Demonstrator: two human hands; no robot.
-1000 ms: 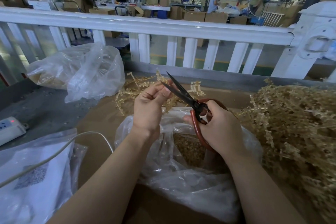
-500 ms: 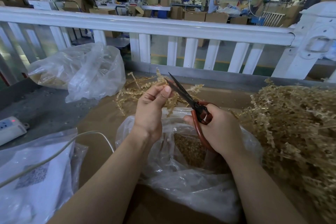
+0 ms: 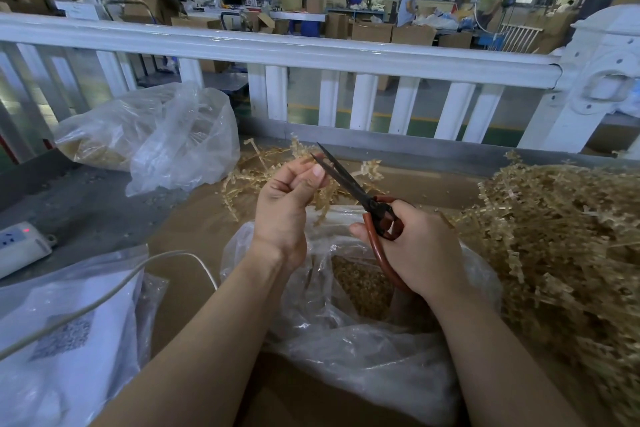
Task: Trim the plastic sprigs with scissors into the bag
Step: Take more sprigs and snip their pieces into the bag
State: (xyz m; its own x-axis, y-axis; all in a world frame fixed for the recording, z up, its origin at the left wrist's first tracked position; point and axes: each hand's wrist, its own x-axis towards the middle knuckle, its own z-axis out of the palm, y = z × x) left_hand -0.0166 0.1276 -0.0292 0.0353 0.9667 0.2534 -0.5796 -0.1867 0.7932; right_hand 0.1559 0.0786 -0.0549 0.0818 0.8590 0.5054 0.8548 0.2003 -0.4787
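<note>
My right hand [image 3: 417, 253] grips red-handled scissors [image 3: 356, 196] whose dark blades point up and left, slightly parted at the tips. My left hand [image 3: 287, 204] pinches a tan plastic sprig [image 3: 320, 199] between thumb and fingers, right beside the blades. Below both hands lies an open clear plastic bag [image 3: 349, 333] with cut tan bits inside. A big heap of tan sprigs [image 3: 557, 239] fills the right side of the brown table [image 3: 194, 229].
A smaller scatter of sprigs [image 3: 249, 170] lies behind my hands. A second clear bag [image 3: 156, 135] sits at the back left. A white power strip [image 3: 19, 243] and its cable [image 3: 114, 291] lie at left over a white packet [image 3: 65, 340]. A white railing [image 3: 311, 52] closes the far edge.
The scissor blades have closed from wide apart to nearly together. My left hand has lifted slightly with the sprig toward the blade tips.
</note>
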